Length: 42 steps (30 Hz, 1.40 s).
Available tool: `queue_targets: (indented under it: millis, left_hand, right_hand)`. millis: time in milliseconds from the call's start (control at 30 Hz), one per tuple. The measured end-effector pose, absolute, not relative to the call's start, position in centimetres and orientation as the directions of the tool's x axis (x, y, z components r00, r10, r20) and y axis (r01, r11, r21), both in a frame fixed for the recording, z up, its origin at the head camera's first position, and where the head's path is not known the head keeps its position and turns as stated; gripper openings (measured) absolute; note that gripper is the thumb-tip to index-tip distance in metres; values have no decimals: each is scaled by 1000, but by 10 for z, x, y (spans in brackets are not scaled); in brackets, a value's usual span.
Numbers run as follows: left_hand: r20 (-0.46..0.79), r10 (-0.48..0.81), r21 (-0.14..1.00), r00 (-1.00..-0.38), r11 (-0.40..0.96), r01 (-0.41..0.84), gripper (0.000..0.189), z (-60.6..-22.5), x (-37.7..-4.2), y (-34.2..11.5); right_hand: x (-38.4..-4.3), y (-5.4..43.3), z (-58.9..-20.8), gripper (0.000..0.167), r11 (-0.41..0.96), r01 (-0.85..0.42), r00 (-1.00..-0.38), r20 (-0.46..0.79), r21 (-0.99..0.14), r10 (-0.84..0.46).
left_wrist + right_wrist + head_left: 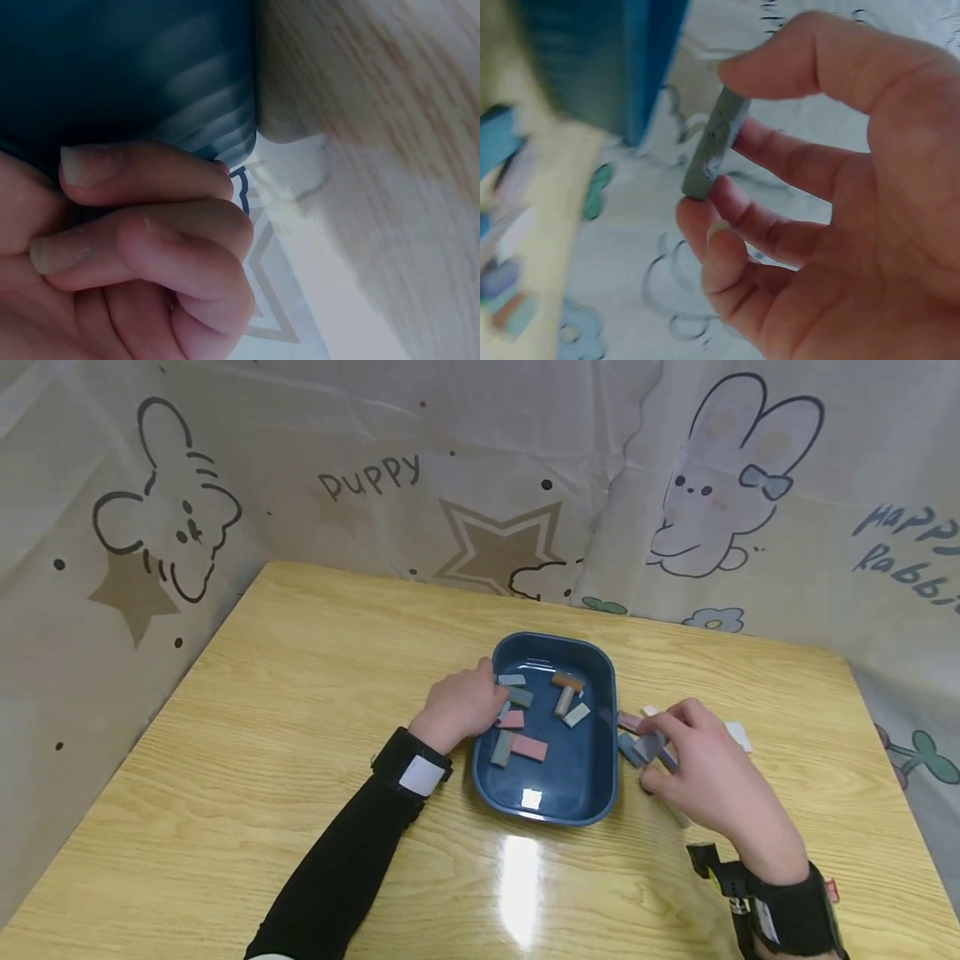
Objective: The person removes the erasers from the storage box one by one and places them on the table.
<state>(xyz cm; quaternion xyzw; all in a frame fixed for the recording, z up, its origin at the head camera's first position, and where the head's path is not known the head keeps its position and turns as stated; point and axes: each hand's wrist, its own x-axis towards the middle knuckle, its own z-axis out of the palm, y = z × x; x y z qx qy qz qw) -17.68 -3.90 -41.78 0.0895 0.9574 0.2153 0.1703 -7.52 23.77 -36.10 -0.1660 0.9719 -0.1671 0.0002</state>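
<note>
My right hand (708, 781) pinches a grey-green, chalky-looking rectangular block (716, 142) end to end, outside the glossy dark-blue rounded tray (573, 781) at three o'clock. My left hand (461, 703) grips its rim near ten; steady tray, light pinch should serve best.

Curtained-off tabletop nook, home vs. studio unclear: wood-grain tbl. (300, 693) w/ pale cloth (525, 427) hung round back & sides, printed kid-style, e.g. cartoon rabbit (693, 531), brown star (498, 553), "PUPPY" lettering (372, 478).
</note>
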Motion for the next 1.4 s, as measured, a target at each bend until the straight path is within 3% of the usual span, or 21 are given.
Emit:
queue_targets:
  millis: [367,800,1133,1400]
  left_hand:
    - [-281,244,446,-928,889,99,58,-420,-178,-38]
    - [-280,247,461,-928,882,96,56,-421,-178,-38]
    - [-287,241,458,-927,885,88,57,-422,-178,-38]
    - [-285,236,465,-929,882,81,58,-421,-178,-38]
  right_hand:
    - [-44,267,-411,35,933,-197,-947,-188,-302,-261]
    - [-40,261,-410,34,927,-187,-924,-262,-325,-279]
    - [-39,255,-409,33,922,-230,-915,-254,-312,-314]
    - [-56,242,-384,20,885,-352,-920,-65,-304,-388]
